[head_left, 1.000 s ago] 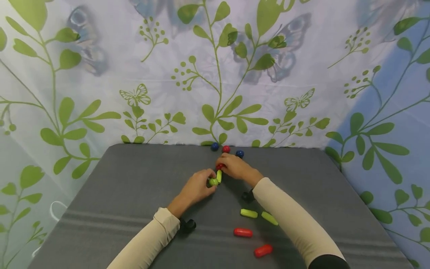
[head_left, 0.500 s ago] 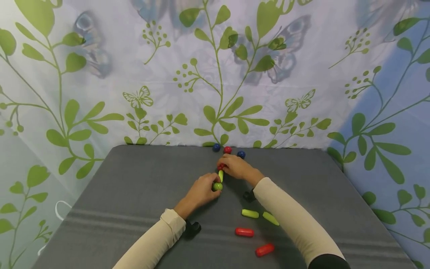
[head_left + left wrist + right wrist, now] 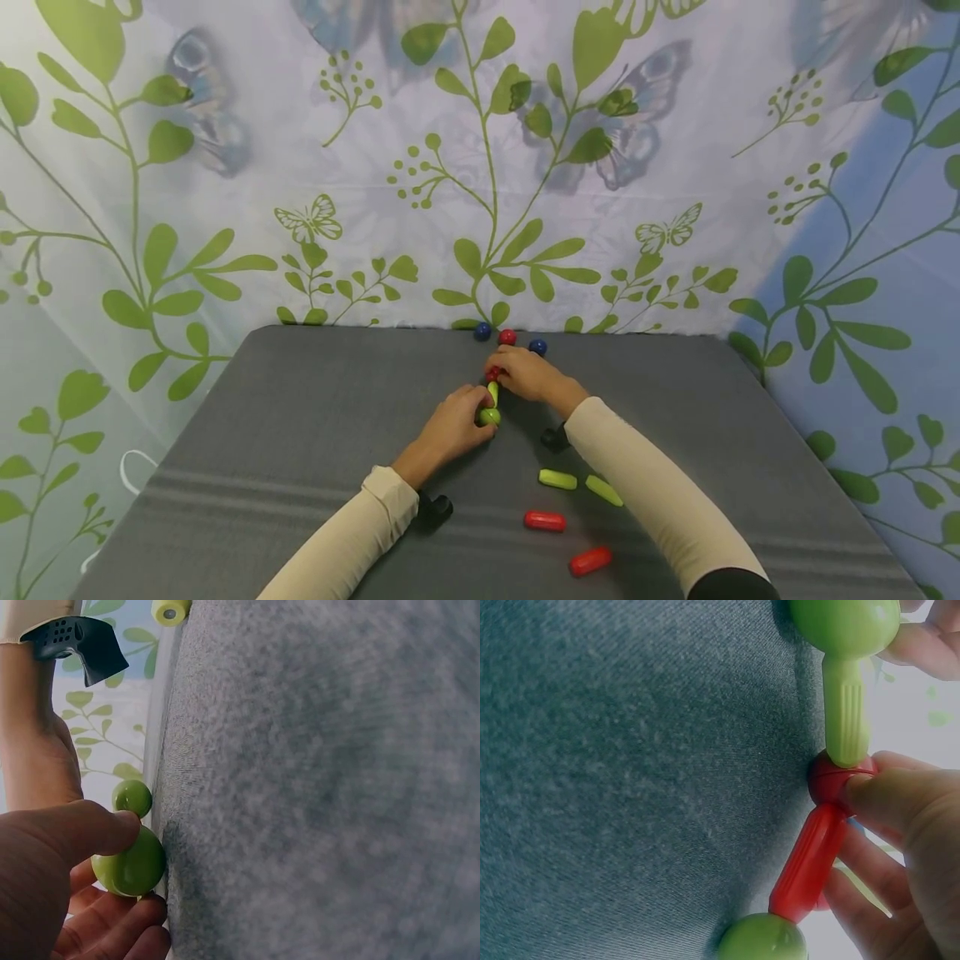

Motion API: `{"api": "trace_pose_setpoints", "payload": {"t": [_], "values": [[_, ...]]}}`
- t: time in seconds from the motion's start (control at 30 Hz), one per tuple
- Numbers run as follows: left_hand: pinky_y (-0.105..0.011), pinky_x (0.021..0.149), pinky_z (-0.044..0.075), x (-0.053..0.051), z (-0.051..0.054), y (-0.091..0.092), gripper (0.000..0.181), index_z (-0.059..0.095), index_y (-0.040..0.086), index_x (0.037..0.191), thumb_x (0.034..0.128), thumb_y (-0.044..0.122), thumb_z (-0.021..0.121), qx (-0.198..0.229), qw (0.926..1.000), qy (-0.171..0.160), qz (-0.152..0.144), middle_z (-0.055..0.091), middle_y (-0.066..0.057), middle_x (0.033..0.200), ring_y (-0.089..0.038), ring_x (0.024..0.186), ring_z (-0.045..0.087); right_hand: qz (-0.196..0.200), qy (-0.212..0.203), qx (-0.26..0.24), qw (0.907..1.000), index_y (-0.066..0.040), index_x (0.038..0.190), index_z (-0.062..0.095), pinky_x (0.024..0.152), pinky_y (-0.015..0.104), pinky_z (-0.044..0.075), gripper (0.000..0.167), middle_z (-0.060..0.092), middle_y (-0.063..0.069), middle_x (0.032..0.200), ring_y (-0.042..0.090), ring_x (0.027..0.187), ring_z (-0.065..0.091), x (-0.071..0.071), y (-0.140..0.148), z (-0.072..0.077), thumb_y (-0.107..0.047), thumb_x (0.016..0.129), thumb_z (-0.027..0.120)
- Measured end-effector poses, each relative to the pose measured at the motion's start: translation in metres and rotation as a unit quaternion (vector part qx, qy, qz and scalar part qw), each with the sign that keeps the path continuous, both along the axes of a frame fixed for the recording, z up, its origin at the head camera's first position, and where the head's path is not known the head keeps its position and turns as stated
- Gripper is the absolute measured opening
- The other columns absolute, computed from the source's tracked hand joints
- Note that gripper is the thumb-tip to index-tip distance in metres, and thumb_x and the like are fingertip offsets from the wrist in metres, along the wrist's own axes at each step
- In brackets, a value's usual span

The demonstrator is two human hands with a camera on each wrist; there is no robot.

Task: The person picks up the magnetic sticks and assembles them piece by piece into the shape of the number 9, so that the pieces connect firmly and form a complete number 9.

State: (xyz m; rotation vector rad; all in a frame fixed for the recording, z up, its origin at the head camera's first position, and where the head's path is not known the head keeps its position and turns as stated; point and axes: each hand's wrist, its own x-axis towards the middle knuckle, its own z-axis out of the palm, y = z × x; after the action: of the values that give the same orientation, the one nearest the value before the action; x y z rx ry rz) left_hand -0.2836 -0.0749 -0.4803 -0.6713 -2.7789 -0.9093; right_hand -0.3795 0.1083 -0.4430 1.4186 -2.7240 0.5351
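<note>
My left hand (image 3: 450, 425) pinches a green ball (image 3: 129, 862) between thumb and fingers, low against the table. A yellow-green ribbed rod (image 3: 845, 712) runs from that ball to a red ball (image 3: 829, 780), touching both. My right hand (image 3: 528, 373) pinches the red ball with its thumb and fingers. From the red ball, a red rod (image 3: 808, 862) leads on to another green ball (image 3: 763, 939), seen in the right wrist view. In the head view, my right hand covers the red rod and that second green ball.
At the table's far edge lie a blue ball (image 3: 482, 332), a red ball (image 3: 507, 337) and another blue ball (image 3: 537, 347). Nearer me, left of my right forearm, are two yellow-green rods (image 3: 558, 479) and two red rods (image 3: 545, 521). A patterned cloth (image 3: 420, 167) hangs behind the grey table (image 3: 337, 383).
My left hand and its green ball have shifted slightly right and nearer me, so the ball now sits at the near end of the yellow-green rod. My right hand has stayed nearly still.
</note>
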Motion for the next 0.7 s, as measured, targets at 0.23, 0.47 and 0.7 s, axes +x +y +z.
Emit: {"api": "trace_pose_setpoints", "payload": {"t": [0.23,0.47,0.7], "values": [[-0.031,0.066,0.046,0.0,-0.001,0.001,0.026,0.063,0.014,0.1,0.0841,0.019,0.083,0.001,1.0,-0.008,0.005,0.056,0.0,0.093,-0.012,0.075,0.052,-0.001,0.003,0.008,1.0,-0.002,0.113,0.071,0.087,0.042,0.051,0.022,0.063,0.012,0.11,0.027,0.098,0.062,0.001,0.0,0.001,0.006,0.094,0.063],[-0.032,0.066,0.046,0.001,-0.001,0.003,0.026,0.063,0.013,0.1,0.0841,0.019,0.082,0.0,1.0,-0.008,-0.002,0.058,-0.003,0.093,-0.013,0.075,0.052,-0.011,0.0,0.022,0.9997,-0.005,0.115,0.071,0.087,0.042,0.05,0.024,0.062,0.012,0.112,0.026,0.099,0.061,0.004,0.005,0.002,0.005,0.094,0.064],[-0.032,0.067,0.047,0.001,-0.001,0.001,0.027,0.063,0.014,0.1,0.084,0.019,0.083,-0.001,1.0,-0.005,0.006,0.057,-0.001,0.092,-0.013,0.074,0.053,-0.032,-0.006,0.028,0.9991,-0.01,0.12,0.071,0.083,0.042,0.051,0.025,0.062,0.013,0.115,0.027,0.096,0.061,0.013,0.016,0.017,-0.003,0.096,0.067]]}}
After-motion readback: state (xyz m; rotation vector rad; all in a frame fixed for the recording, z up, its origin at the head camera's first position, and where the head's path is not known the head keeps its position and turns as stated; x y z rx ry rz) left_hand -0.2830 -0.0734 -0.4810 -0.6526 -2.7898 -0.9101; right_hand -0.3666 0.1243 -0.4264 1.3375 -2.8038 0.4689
